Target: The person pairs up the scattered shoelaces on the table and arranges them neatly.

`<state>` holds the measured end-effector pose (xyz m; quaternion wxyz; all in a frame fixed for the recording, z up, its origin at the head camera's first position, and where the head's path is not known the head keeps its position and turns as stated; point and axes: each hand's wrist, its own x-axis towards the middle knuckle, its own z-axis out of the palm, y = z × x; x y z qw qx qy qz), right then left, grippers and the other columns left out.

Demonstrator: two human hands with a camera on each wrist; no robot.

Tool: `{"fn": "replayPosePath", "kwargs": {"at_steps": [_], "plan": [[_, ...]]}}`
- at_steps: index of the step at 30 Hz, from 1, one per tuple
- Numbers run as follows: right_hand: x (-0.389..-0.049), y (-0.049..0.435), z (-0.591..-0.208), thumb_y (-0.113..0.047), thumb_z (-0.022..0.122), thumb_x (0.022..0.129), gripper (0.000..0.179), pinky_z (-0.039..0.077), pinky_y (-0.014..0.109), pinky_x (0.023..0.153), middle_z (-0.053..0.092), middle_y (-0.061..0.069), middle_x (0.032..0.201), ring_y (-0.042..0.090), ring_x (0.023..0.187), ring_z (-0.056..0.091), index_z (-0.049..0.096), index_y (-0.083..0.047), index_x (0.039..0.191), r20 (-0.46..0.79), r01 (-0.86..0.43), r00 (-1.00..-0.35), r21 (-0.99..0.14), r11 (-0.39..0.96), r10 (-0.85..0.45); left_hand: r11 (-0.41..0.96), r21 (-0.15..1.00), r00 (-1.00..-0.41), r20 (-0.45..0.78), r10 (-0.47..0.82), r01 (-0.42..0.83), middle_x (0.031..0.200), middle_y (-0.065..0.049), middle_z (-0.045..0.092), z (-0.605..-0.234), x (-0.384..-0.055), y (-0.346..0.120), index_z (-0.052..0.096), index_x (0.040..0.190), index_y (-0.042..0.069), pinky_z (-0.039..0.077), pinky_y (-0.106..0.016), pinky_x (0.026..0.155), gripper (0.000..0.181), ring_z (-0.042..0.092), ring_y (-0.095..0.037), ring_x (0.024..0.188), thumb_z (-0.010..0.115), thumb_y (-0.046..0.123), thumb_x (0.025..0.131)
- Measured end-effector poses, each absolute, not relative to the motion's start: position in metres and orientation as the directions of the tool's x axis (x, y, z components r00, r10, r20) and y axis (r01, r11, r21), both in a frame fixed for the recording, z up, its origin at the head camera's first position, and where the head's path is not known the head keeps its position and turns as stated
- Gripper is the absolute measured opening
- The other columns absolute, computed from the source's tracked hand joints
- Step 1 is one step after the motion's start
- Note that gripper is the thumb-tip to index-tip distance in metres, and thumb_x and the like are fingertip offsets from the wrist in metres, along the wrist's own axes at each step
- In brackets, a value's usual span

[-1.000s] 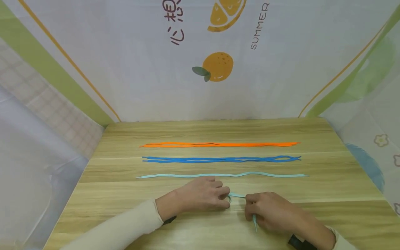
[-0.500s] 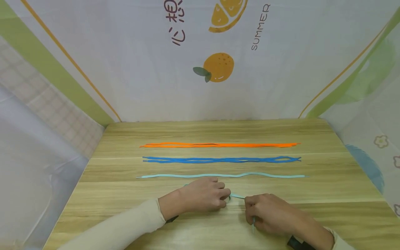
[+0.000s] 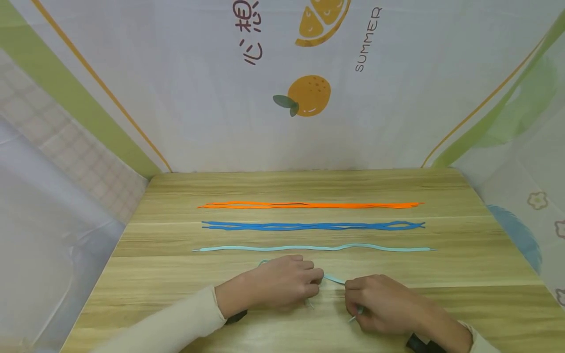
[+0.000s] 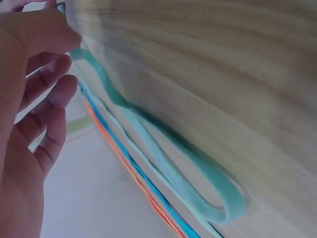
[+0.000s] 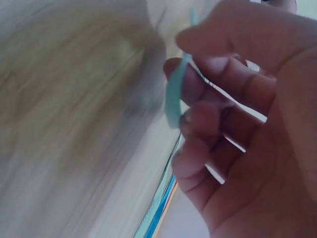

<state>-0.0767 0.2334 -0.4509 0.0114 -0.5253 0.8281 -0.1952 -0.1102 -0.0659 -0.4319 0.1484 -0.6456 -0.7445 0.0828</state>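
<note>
Between my two hands runs a short stretch of a mint-green shoelace (image 3: 334, 279). My left hand (image 3: 287, 283) pinches it between thumb and fingertips; a loose tip shows below those fingers. In the left wrist view, the rest of this shoelace (image 4: 237, 201) trails away and doubles back in a long loop over the wood. My right hand (image 3: 383, 301) pinches the other part, with its end sticking out below the fingers. Close up in the right wrist view, a piece of the shoelace (image 5: 173, 99) hangs from thumb and index finger along the curled fingers.
Beyond the hands, a second mint-green shoelace (image 3: 309, 247) lies stretched across the wooden table (image 3: 167, 274). Behind it are blue shoelaces (image 3: 273, 226), then orange shoelaces (image 3: 353, 205), roughly parallel. A printed white cloth (image 3: 212, 122) stands along the back edge.
My left hand has shifted slightly left and toward me, and a lace tip now shows beneath it. The lace end under my right hand has swung left; the small curl between the hands is gone.
</note>
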Motion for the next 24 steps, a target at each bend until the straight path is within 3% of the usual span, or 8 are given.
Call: {"fn": "replayPosePath", "kwargs": {"at_steps": [7, 14, 18, 24], "plan": [[-0.078, 0.242, -0.440, 0.001, 0.082, 0.086, 0.033, 0.045, 0.011, 0.069, 0.062, -0.022, 0.095, -0.009, 0.078, 0.051, 0.071, -0.028, 0.098, 0.242, -0.811, -0.525, -0.433, 0.393, -0.816, 0.222, -0.164, -0.165, 0.300, 0.939, 0.961, 0.085, 0.010, 0.056, -0.425, -0.105, -0.090, 0.064, 0.092, 0.020, 0.039, -0.021, 0.069, 0.013, 0.048, -0.008, 0.073, 0.076, 0.016, 0.091], [-0.085, 0.258, -0.431, 0.008, 0.082, 0.084, 0.040, 0.039, 0.007, 0.061, 0.065, -0.018, 0.094, -0.010, 0.069, 0.045, 0.075, -0.025, 0.104, 0.403, -0.831, -0.535, -0.410, 0.376, -0.743, 0.316, 0.023, -0.289, 0.469, 0.834, 0.949, 0.093, 0.008, 0.065, -0.417, -0.099, -0.122, 0.076, 0.109, 0.014, 0.043, -0.019, 0.070, 0.024, 0.054, -0.008, 0.077, 0.078, 0.004, 0.088], [-0.086, 0.269, -0.427, 0.011, 0.082, 0.081, 0.048, 0.038, 0.008, 0.060, 0.064, -0.020, 0.092, -0.007, 0.069, 0.045, 0.072, -0.028, 0.106, 0.476, -0.815, -0.571, -0.425, 0.393, -0.669, 0.369, 0.118, -0.370, 0.549, 0.750, 0.922, 0.095, 0.009, 0.066, -0.415, -0.097, -0.144, 0.077, 0.102, 0.013, 0.050, -0.021, 0.072, 0.018, 0.057, -0.007, 0.079, 0.075, 0.003, 0.087], [-0.081, 0.284, -0.417, 0.012, 0.086, 0.081, 0.053, 0.038, 0.012, 0.059, 0.056, -0.023, 0.085, -0.004, 0.067, 0.043, 0.070, -0.033, 0.105, 0.479, -0.729, -0.684, -0.486, 0.482, -0.551, 0.461, 0.214, -0.490, 0.593, 0.640, 0.861, 0.094, 0.010, 0.067, -0.414, -0.092, -0.177, 0.074, 0.097, 0.015, 0.052, -0.021, 0.069, 0.017, 0.061, -0.007, 0.079, 0.070, 0.002, 0.089]]}}
